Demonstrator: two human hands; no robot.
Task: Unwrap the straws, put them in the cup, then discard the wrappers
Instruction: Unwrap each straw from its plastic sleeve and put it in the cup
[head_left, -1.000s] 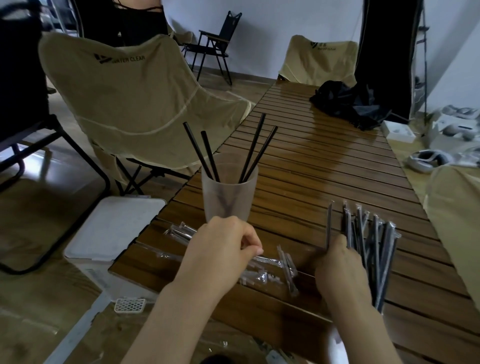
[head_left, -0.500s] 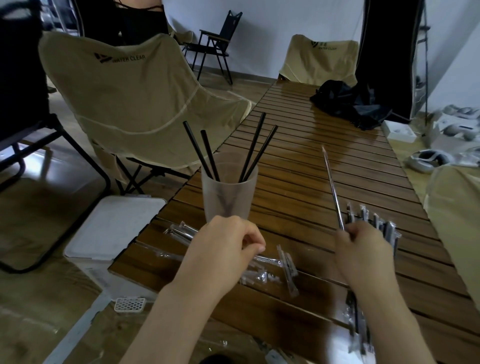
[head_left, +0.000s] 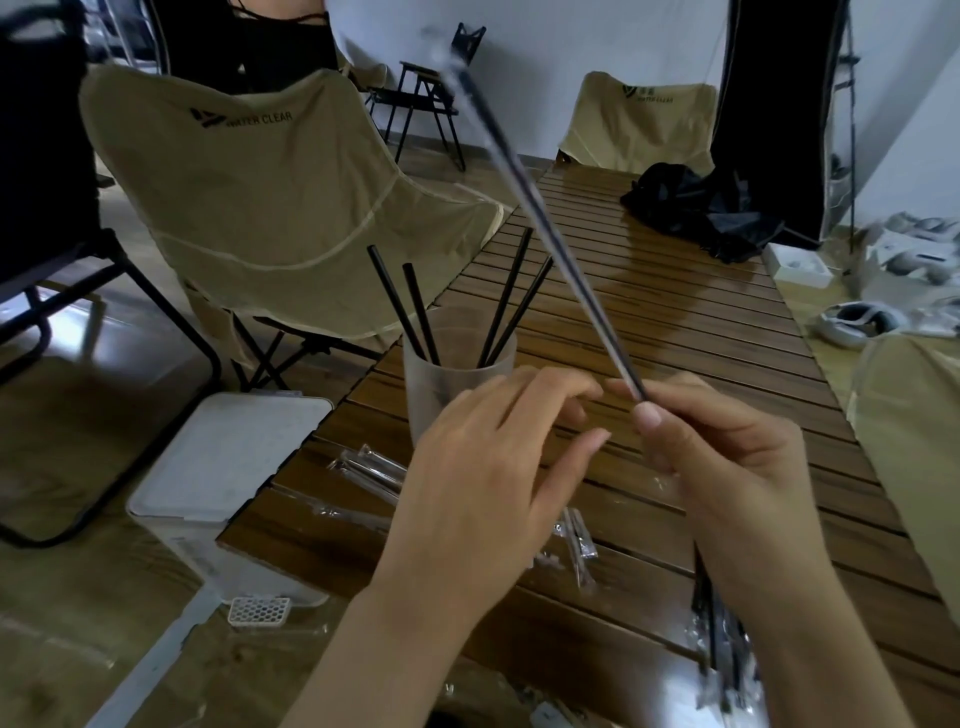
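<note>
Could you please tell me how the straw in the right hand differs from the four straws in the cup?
The held straw is still in its clear wrapper; the cup straws are bare. The right hand pinches its lower end, raised in the air; the others stand leaning in the cup. All are thin and black.

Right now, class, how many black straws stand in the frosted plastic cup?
4: two black straws lean left, two lean right in the frosted plastic cup. The left hand hides its front.

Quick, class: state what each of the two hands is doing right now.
Left hand: open, fingers relaxed, holding nothing, beside the right.
Right hand: pinches the lower end of a wrapped straw tilted up and away.
</note>
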